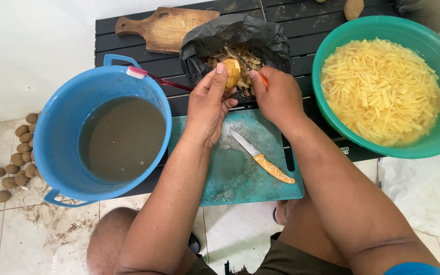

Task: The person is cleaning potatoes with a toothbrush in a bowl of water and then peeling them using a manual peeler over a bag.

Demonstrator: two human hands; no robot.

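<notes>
My left hand grips a partly peeled potato over a black plastic bag that holds peelings. My right hand is closed on a peeler with an orange handle, its metal blade against the potato. Both hands hover just past the far edge of a teal cutting board. A knife with an orange handle lies on that board, beneath my right wrist.
A blue tub of murky water stands at the left with a pink brush on its rim. A green bowl of cut potato sticks sits at the right. A wooden board lies behind. Unpeeled potatoes lie on the floor.
</notes>
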